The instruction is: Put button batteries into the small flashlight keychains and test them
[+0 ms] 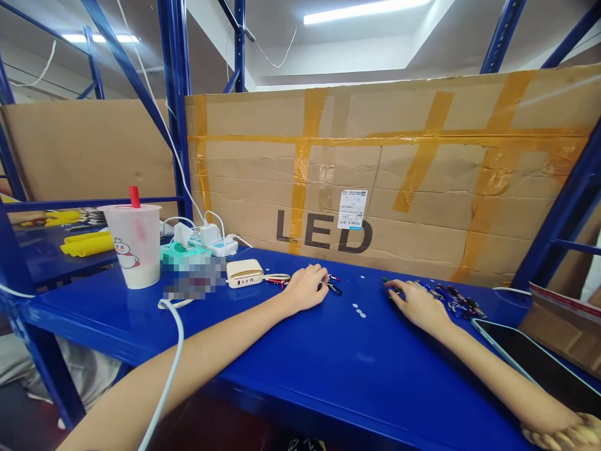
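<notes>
My left hand (307, 287) rests on the blue table with its fingers curled over small items; a dark bit shows at its fingertips, too small to name. Beside those fingers lie a dark blue clip-like piece (334, 289) and, on the wrist side, a slim red piece (277, 282). Farther right, my right hand (419, 305) reaches low over the table, thumb and fingers closing around a small dark green object (392, 288), mostly covered. Just behind that hand spreads a pile of small blue, purple and dark pieces (453, 300). Small pale discs (359, 311) lie between my hands.
A cup with a red straw (137, 244), a power strip (220, 246) with plugs, and a cream-coloured box (245, 274) stand left. A white cable (176, 351) crosses my left forearm. Right are a tablet (539, 369) and cardboard box (566, 332). Cardboard (413, 175) walls the back.
</notes>
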Tool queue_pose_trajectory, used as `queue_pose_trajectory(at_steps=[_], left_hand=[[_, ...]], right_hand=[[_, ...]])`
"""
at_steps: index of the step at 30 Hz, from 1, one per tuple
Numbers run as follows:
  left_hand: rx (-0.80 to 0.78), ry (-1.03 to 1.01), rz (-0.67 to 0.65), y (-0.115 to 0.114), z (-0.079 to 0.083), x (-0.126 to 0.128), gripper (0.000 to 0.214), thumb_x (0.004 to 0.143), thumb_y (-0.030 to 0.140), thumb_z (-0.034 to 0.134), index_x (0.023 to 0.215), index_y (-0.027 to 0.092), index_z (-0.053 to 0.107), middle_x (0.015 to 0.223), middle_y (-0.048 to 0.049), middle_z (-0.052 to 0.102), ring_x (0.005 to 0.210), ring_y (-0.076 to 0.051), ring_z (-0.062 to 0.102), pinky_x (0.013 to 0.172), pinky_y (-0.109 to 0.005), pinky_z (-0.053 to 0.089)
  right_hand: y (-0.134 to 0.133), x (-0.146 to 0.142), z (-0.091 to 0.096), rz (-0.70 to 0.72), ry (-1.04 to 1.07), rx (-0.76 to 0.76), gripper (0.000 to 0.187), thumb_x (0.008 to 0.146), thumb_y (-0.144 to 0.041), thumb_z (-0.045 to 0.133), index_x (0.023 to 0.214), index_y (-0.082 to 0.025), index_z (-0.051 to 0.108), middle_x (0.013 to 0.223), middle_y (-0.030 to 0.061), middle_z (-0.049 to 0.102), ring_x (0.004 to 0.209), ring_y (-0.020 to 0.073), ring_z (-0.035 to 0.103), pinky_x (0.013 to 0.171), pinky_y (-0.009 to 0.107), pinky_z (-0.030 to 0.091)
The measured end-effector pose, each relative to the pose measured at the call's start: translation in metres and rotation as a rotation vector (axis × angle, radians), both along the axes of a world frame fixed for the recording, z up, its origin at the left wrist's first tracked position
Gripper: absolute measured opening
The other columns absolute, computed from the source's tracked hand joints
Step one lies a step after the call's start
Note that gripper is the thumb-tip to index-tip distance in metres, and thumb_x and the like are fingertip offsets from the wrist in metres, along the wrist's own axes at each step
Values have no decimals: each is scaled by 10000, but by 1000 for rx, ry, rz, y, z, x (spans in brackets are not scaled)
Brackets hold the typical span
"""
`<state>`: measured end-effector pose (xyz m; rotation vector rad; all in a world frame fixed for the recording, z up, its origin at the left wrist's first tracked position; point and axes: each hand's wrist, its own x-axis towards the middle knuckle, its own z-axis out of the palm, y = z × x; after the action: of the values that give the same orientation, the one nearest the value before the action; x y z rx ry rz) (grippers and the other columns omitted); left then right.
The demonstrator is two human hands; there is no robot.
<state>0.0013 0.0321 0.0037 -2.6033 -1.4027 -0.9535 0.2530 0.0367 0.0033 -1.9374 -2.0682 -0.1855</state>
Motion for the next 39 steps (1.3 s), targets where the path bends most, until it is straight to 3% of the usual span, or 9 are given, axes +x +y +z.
queue_pose_trajectory(at_steps=[5, 10, 16, 21, 30, 39], left_hand=[[-37, 114, -51, -1, -4, 5, 84, 753, 167, 433, 726, 188, 509, 817, -53, 559, 801, -212, 533, 754, -339, 431], [-60, 153, -135, -4, -3, 5, 93, 751, 161, 433, 740, 191, 520, 826, -51, 566, 793, -210, 544, 724, -325, 437], [-64, 154, -240, -4, -2, 2, 107, 754, 158, 418, 758, 199, 517, 794, -42, 546, 770, -209, 530, 666, -307, 423], [-29, 137, -287, -3, -3, 1, 166, 772, 133, 381, 859, 200, 505, 887, -50, 516, 866, -209, 510, 729, -309, 420], [-50, 97, -447, -5, -2, 5, 171, 799, 96, 396, 882, 195, 509, 937, -49, 486, 883, -168, 499, 807, -285, 414], [-11, 86, -412, -5, -2, 4, 243, 788, 21, 342, 897, 186, 483, 980, -49, 465, 891, -137, 488, 805, -247, 429]], right_hand=[[-1, 4, 3, -94, -48, -60, 354, 887, -350, 338, 1147, -242, 552, 1109, 88, 568, 1085, 243, 512, 837, 363, 427], [1, 7, 0, -166, -78, -98, 389, 870, -416, 347, 1133, -248, 579, 1154, 121, 527, 963, 262, 579, 756, 386, 457], [2, 8, -1, -231, -126, -99, 442, 873, -444, 333, 1102, -179, 602, 1248, 163, 453, 1011, 283, 560, 776, 403, 458], [-1, 10, 5, -292, -164, -126, 460, 882, -417, 335, 1050, -101, 623, 1244, 206, 431, 991, 288, 573, 770, 390, 458], [-5, 15, 8, -336, -159, -117, 443, 882, -404, 369, 1038, -84, 634, 1239, 220, 437, 960, 278, 588, 761, 371, 439], [-4, 14, 12, -272, -223, -66, 358, 885, -346, 386, 1024, -111, 618, 1150, 178, 487, 931, 255, 602, 695, 321, 436]])
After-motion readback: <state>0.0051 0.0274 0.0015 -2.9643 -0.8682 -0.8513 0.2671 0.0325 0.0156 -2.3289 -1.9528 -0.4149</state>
